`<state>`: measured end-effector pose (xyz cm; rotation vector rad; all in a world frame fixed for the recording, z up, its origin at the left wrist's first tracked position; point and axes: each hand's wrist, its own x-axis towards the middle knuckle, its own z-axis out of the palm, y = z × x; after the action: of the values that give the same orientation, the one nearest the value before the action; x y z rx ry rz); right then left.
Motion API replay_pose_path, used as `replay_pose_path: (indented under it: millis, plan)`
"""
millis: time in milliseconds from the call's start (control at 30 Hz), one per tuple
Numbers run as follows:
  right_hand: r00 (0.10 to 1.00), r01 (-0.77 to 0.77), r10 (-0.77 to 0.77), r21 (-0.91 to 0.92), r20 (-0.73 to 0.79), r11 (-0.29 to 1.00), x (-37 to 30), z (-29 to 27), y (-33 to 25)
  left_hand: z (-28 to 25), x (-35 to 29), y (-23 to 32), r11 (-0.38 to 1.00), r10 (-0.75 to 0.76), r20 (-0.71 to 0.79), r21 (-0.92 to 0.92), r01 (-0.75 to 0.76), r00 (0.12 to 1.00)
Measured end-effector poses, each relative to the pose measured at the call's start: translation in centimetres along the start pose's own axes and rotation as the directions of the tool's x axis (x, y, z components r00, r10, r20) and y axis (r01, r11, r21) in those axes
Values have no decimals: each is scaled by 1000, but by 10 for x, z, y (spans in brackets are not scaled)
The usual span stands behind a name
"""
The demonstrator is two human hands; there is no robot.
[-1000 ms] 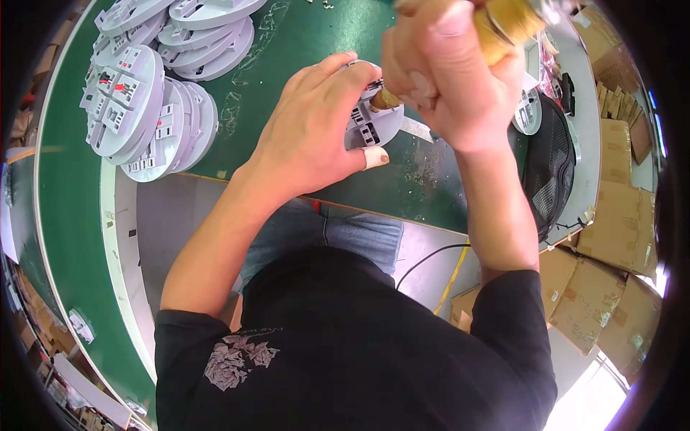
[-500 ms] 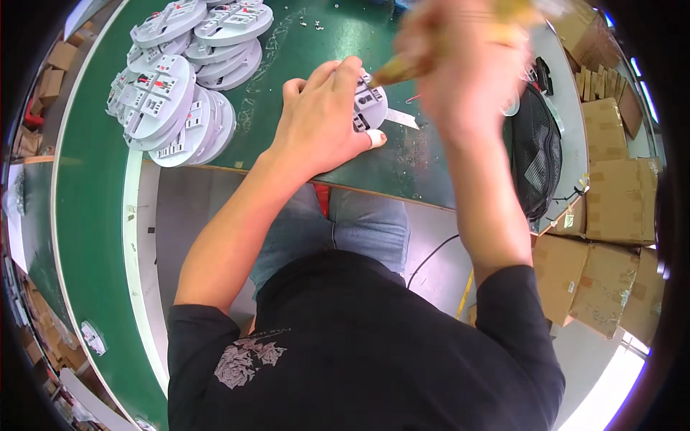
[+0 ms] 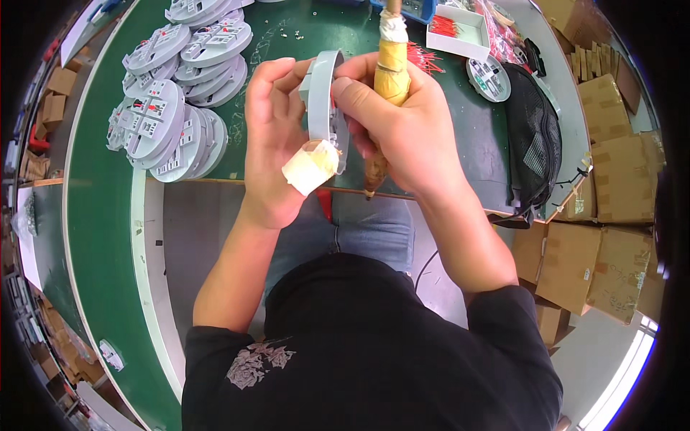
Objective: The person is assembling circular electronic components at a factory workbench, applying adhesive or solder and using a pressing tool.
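Above the front edge of the green bench, a round grey plastic base stands on edge, its fitted side facing right. My left hand grips it from the left, with pale tape wrapped round the thumb. From the other side, the thumb and fingers of my right hand reach the inner face of the base; what they pinch there is hidden. That same hand also clasps a long tool wrapped in yellow tape, pointed end down and clear of the base.
Stacks of similar grey bases fill the bench's left part. Beyond my right hand are red wires, a white box and a blue bin. A single base lies beside a black mesh bag. Cardboard boxes stand right.
The base has come up off the bench and turned on edge in my left hand. My right hand has moved down and left to it, the tool swung upright.
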<state>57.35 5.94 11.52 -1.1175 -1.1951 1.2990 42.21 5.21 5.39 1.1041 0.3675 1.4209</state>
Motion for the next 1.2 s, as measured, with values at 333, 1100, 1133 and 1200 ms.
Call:
replay_pose_path:
  millis: [333, 1100, 1133, 1200]
  plan:
    - [999, 48, -49, 207, 1, 977, -1, 11, 7, -4, -3, 5, 995, -83, -105, 49, 89, 991]
    - [980, 155, -125, -201, 152, 967, -8, 5, -16, -3, -12, 27, 996, -66, -81, 61, 71, 995]
    - [987, 124, -98, -217, 125, 968, -8, 5, -17, -1, -12, 28, 996, -67, -81, 61, 72, 994]
    - [988, 142, -126, -221, 87, 965, -9, 7, -14, 7, -13, 28, 995, -36, -119, 84, 47, 992]
